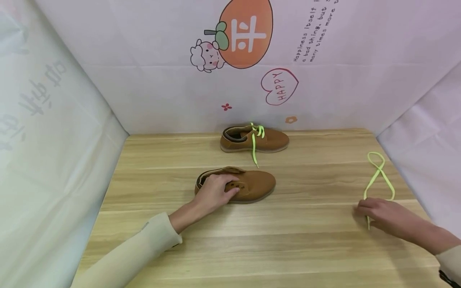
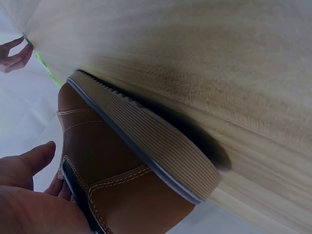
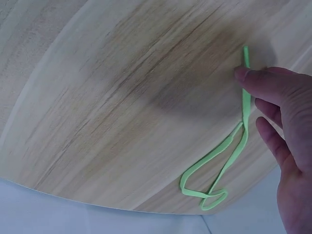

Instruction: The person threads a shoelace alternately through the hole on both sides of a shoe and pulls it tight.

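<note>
An unlaced brown shoe point(image 1: 261, 185) lies in the middle of the table, toe to the right, its side eyelets uncovered. My left hand point(image 1: 215, 192) rests over its opening; the index finger reaches the tongue, and the thumb is by the eyelets. In the left wrist view the shoe's heel and ribbed sole point(image 2: 146, 131) show, while the fingertips are hidden behind the collar. At the right, my right hand point(image 1: 392, 218) pinches a yellow-green shoelace point(image 3: 246, 105) near one end. The lace's rest lies looped on the wood; the exact contact is partly hidden by the thumb.
A second brown shoe point(image 1: 277, 140) stands behind the first, with a yellow-green lace point(image 1: 254, 148) threaded in it and one end hanging onto the table point(image 1: 162, 168). White printed cloth point(image 1: 162, 92) walls in the back and both sides.
</note>
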A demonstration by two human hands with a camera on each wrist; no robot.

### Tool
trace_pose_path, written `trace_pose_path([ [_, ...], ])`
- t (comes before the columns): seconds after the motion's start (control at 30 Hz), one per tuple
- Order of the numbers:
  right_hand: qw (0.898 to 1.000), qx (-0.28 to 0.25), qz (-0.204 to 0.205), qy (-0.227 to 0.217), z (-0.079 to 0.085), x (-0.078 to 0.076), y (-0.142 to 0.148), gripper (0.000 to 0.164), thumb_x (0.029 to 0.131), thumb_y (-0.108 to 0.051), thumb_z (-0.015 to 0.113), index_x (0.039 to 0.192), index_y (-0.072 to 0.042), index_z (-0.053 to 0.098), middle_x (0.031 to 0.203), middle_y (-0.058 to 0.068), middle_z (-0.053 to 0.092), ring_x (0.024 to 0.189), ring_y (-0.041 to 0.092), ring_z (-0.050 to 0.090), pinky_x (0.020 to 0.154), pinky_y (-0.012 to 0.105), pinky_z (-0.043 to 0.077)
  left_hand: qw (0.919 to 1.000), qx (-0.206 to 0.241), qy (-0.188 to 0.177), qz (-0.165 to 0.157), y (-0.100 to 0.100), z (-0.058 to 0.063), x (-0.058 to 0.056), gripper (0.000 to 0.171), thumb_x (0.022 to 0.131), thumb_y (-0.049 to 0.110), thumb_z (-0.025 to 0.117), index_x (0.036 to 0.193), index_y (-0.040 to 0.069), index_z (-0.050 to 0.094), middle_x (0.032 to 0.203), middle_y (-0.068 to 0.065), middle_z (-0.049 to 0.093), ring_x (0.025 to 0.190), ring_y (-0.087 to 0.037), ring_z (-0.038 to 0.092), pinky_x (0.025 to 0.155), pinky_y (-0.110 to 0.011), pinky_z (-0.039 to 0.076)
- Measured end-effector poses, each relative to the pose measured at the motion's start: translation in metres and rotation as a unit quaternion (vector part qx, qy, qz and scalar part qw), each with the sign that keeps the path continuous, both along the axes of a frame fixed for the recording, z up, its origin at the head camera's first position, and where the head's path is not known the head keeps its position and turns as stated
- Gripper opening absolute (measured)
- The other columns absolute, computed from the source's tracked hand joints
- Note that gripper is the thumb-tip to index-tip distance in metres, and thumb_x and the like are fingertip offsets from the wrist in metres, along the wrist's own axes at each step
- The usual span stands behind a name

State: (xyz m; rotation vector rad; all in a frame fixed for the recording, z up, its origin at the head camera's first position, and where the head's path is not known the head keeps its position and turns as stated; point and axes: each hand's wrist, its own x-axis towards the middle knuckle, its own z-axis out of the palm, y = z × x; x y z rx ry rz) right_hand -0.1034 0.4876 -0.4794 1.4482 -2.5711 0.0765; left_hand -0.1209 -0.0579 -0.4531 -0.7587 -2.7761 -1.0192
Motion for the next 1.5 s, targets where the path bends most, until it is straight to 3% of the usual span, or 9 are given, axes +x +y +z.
trace_pose_path([
  [0.17, 1.000, -0.001, 0.004, -0.002, -0.002, 0.001, 0.004, 0.061, 0.038, -0.015, 0.096, 0.096, -0.013, 0.077, 0.093, -0.004, 0.067, 0.078, 0.018, 0.067, 0.064, 0.031, 0.056, 1.0000, -0.002, -0.001, 0.001, 0.001, -0.003, -0.002, 0.021, 0.094, 0.014, 0.082, 0.113, 0.006, 0.080, 0.102, -0.006, 0.081, 0.055, -0.001, 0.037, 0.054, -0.022, 0.041],
  [0.4, 0.998, -0.043, 0.030, -0.043, -0.006, 0.000, 0.001, 0.042, 0.053, -0.014, 0.090, 0.088, -0.026, 0.071, 0.089, -0.014, 0.064, 0.077, 0.005, 0.064, 0.064, 0.021, 0.051, 0.9998, -0.012, -0.015, 0.001, 0.001, -0.004, -0.003, 0.021, 0.096, 0.016, 0.080, 0.114, 0.007, 0.080, 0.102, -0.005, 0.081, 0.054, -0.001, 0.036, 0.054, -0.022, 0.040],
  [0.5, 0.997, -0.062, 0.038, -0.041, -0.009, 0.001, -0.003, 0.012, 0.085, -0.033, 0.082, 0.086, -0.027, 0.071, 0.088, -0.016, 0.063, 0.076, 0.002, 0.063, 0.065, 0.017, 0.050, 0.9998, -0.012, -0.014, 0.002, 0.001, -0.005, -0.003, 0.018, 0.097, 0.017, 0.079, 0.112, 0.008, 0.080, 0.101, -0.003, 0.081, 0.056, -0.001, 0.041, 0.056, -0.022, 0.042],
  [0.63, 0.996, -0.078, 0.028, -0.027, -0.013, 0.003, -0.010, 0.050, 0.111, -0.050, 0.037, 0.084, -0.027, 0.071, 0.087, -0.018, 0.059, 0.075, -0.004, 0.057, 0.065, 0.013, 0.047, 0.9999, -0.011, -0.010, 0.003, 0.001, -0.007, -0.003, 0.014, 0.098, 0.017, 0.078, 0.110, 0.010, 0.081, 0.099, -0.001, 0.081, 0.058, -0.001, 0.044, 0.056, -0.022, 0.043],
  [0.8, 0.997, -0.077, -0.008, -0.028, -0.016, 0.006, -0.015, 0.052, 0.112, -0.050, 0.032, 0.086, -0.023, 0.067, 0.085, -0.019, 0.053, 0.075, -0.010, 0.047, 0.059, 0.013, 0.042, 0.9999, -0.008, -0.012, 0.004, 0.000, -0.008, -0.002, 0.013, 0.098, 0.016, 0.078, 0.109, 0.009, 0.081, 0.095, -0.001, 0.080, 0.055, 0.000, 0.039, 0.053, -0.021, 0.039],
  [0.87, 0.996, -0.071, -0.029, -0.037, -0.015, 0.006, -0.016, 0.038, 0.111, -0.044, 0.048, 0.088, -0.022, 0.069, 0.085, -0.018, 0.057, 0.076, -0.008, 0.051, 0.060, 0.014, 0.043, 0.9999, -0.005, -0.014, 0.003, 0.000, -0.008, -0.003, 0.013, 0.098, 0.016, 0.078, 0.108, 0.009, 0.081, 0.092, -0.001, 0.079, 0.053, 0.001, 0.038, 0.052, -0.020, 0.036],
  [0.97, 0.995, -0.060, -0.066, -0.052, -0.013, 0.005, -0.020, 0.009, 0.095, -0.021, 0.080, 0.091, -0.021, 0.073, 0.087, -0.016, 0.066, 0.078, -0.004, 0.061, 0.065, 0.013, 0.047, 0.9999, -0.002, -0.014, 0.004, 0.000, -0.008, -0.003, 0.011, 0.098, 0.016, 0.078, 0.107, 0.010, 0.081, 0.085, 0.001, 0.077, 0.052, 0.001, 0.036, 0.050, -0.020, 0.033],
  [1.07, 0.991, -0.059, -0.099, -0.073, -0.009, 0.004, -0.028, 0.034, 0.069, 0.001, 0.091, 0.092, -0.018, 0.074, 0.086, -0.014, 0.071, 0.079, -0.002, 0.065, 0.067, 0.011, 0.047, 0.9999, 0.000, -0.015, 0.005, -0.001, -0.008, -0.004, 0.011, 0.098, 0.016, 0.078, 0.106, 0.010, 0.081, 0.082, 0.002, 0.075, 0.051, 0.001, 0.034, 0.049, -0.020, 0.031],
  [1.5, 0.942, -0.172, -0.197, -0.212, 0.017, 0.007, -0.113, 0.020, 0.083, 0.005, 0.084, 0.095, -0.011, 0.079, 0.087, -0.004, 0.078, 0.078, -0.006, 0.066, 0.066, 0.019, 0.057, 0.9990, 0.008, -0.038, 0.023, 0.002, -0.008, -0.007, 0.008, 0.096, 0.018, 0.080, 0.099, 0.010, 0.083, 0.064, 0.009, 0.062, 0.048, 0.001, 0.033, 0.047, -0.019, 0.028],
])
